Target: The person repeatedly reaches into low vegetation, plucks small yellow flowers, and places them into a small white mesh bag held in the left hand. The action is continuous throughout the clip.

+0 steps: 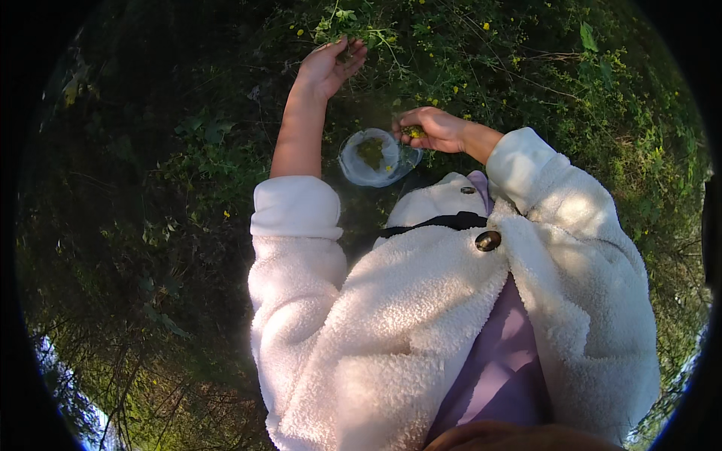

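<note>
My left hand (333, 69) reaches forward into the plants, its fingers curled around a leafy green stem (353, 34) at the top of the view. Closer to my body, my right hand (438, 131) is closed, with small yellow flowers (414, 133) showing at its fingertips. Just left of those fingertips is a translucent, round-mouthed plastic container (368, 180). Greenish-yellow plant bits (370, 152) lie inside it. Whether the right hand also touches the container's rim, I cannot tell.
Dense green shrubs with scattered yellow flowers (519, 60) spread ahead and to the right. Thin bare twigs (553, 58) cross them. Shaded undergrowth (150, 173) fills the left side. My white fleece sleeves and jacket (376, 323) take up the lower middle.
</note>
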Available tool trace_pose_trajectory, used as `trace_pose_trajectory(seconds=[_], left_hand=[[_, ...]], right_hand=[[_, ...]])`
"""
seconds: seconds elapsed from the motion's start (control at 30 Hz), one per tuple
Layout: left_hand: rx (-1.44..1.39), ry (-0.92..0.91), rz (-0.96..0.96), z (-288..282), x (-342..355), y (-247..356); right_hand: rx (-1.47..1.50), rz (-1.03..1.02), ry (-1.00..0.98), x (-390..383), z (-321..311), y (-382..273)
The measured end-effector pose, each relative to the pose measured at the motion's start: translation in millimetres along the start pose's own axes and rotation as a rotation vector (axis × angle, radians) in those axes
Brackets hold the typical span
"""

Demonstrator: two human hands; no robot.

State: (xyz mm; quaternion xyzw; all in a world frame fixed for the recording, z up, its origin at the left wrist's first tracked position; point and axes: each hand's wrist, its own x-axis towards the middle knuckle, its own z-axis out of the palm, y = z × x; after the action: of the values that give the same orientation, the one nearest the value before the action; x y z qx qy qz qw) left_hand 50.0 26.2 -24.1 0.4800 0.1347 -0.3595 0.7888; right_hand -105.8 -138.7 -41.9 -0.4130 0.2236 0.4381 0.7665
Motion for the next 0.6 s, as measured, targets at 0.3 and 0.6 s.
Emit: trace_pose_trajectory(seconds=[0.3,0.6], left_hand=[[0.108,0.084,0.083,-25.9,-19.7,-14.4],[0.165,0.099,0.096,-28.7,-25.1,-24.1]], right_hand=[[-0.245,0.163,0.060,98.4,7.1,78.4],[-0.477,0.333,0.221,166.0,8.3,109.6]])
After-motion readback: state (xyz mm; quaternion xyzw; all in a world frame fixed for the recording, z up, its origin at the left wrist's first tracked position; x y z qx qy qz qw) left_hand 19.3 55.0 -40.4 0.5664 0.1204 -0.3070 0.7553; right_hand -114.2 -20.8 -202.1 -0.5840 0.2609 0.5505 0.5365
